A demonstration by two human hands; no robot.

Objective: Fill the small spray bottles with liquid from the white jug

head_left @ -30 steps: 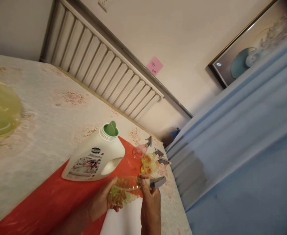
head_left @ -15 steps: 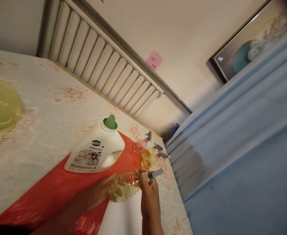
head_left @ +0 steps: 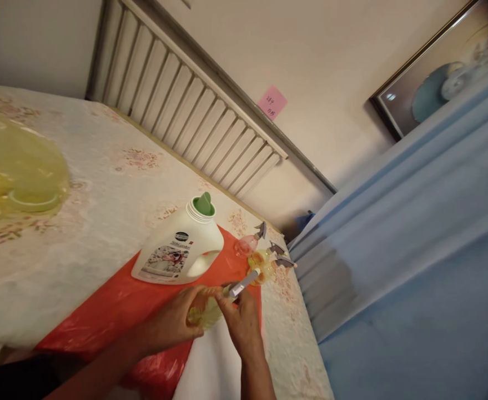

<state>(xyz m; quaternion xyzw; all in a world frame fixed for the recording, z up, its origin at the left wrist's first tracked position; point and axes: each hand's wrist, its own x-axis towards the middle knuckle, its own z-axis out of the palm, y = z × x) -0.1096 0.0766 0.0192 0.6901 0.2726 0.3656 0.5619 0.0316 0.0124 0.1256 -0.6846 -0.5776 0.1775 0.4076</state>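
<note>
Gripping a small clear yellowish spray bottle (head_left: pixel 204 312) around its body, the left hand (head_left: pixel 172 321) holds it tilted above the red plastic sheet (head_left: pixel 114 311) near the table's front edge. The right hand (head_left: pixel 240 322) closes its fingers on the bottle's neck, just below the grey trigger head (head_left: pixel 240 286) (which points up and to the right). Just behind the hands stands a white detergent jug (head_left: pixel 177 253) with a green spout, also on the red sheet. Beyond it, near the corner of the floral tablecloth (head_left: pixel 102 189), stand more small spray bottles (head_left: pixel 262 258), pink and yellow. A yellow-green translucent basin (head_left: pixel 14 178) sits far left.
</note>
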